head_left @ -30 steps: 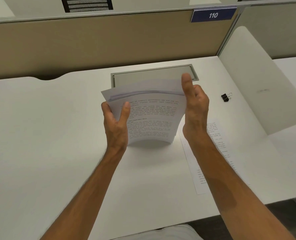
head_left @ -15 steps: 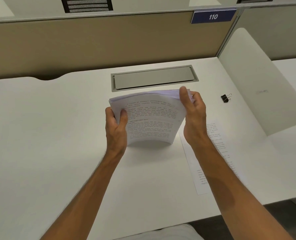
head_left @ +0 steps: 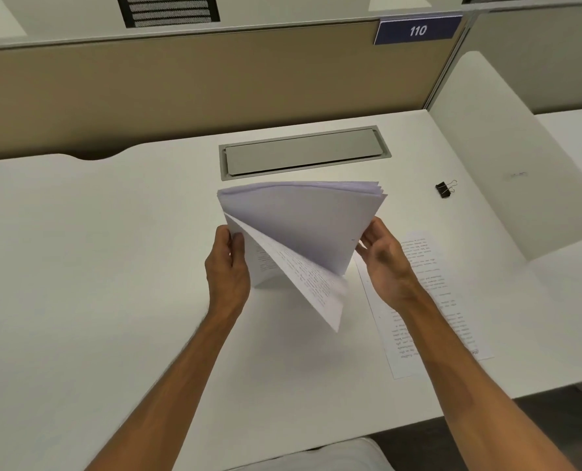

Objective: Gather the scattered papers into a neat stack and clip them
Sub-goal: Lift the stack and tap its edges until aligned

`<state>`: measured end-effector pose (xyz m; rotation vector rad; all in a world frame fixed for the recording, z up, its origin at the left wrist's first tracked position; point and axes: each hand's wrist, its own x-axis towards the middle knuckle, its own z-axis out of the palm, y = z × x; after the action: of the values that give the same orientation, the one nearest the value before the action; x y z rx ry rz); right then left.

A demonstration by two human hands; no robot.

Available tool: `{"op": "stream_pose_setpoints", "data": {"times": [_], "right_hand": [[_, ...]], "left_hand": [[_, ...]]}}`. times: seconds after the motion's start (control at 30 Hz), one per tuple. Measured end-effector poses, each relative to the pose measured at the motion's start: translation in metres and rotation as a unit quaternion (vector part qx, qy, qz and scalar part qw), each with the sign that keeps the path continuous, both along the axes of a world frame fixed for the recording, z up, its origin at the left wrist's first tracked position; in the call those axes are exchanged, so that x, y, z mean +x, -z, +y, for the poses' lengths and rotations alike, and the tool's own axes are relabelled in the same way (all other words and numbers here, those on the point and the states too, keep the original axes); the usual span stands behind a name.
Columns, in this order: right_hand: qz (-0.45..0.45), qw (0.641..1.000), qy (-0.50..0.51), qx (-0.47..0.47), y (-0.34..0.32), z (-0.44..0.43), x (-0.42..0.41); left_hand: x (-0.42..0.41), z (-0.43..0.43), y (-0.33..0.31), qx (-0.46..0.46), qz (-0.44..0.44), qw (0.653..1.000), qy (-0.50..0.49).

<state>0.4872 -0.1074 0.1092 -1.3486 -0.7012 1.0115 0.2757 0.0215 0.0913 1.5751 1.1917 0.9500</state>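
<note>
A stack of white printed papers [head_left: 303, 219] is held above the desk, its blank back side turned up toward me. One printed sheet [head_left: 303, 280] hangs loose from its left edge and swings down. My left hand [head_left: 228, 266] grips the stack's left edge. My right hand [head_left: 384, 263] holds the right edge with fingers under the pages. Another printed sheet [head_left: 429, 300] lies flat on the white desk [head_left: 95, 283], partly under my right forearm. A black binder clip [head_left: 444, 190] rests on the desk to the far right of the stack.
A grey cable hatch [head_left: 304, 153] is set into the desk behind the stack. A beige partition [head_left: 180, 90] closes the back, and a white side divider [head_left: 507, 158] stands at the right. The desk's front edge runs near my body.
The stack stood on its lower edge with the print facing me. It has been turned over so the blank back shows, and one sheet has dropped loose from the left side.
</note>
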Motion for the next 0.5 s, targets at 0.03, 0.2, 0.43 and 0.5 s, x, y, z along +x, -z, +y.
{"op": "stream_pose_setpoints", "data": {"times": [0.03, 0.2, 0.43, 0.5], "right_hand": [[-0.001, 1.000, -0.016, -0.006, 0.003, -0.003, 0.002], [-0.086, 0.990, -0.086, -0.074, 0.014, -0.013, 0.016], [-0.089, 0.986, -0.096, -0.103, 0.017, -0.013, 0.018], [-0.057, 0.991, -0.070, -0.103, 0.016, -0.013, 0.017]], "left_hand": [[0.000, 0.000, -0.003, 0.005, -0.005, 1.000, 0.000], [-0.001, 0.007, -0.010, 0.039, 0.004, 0.999, 0.008], [-0.001, 0.021, -0.008, 0.016, 0.026, 0.999, 0.006], [-0.002, 0.020, -0.009, 0.001, 0.026, 1.000, 0.007]]}}
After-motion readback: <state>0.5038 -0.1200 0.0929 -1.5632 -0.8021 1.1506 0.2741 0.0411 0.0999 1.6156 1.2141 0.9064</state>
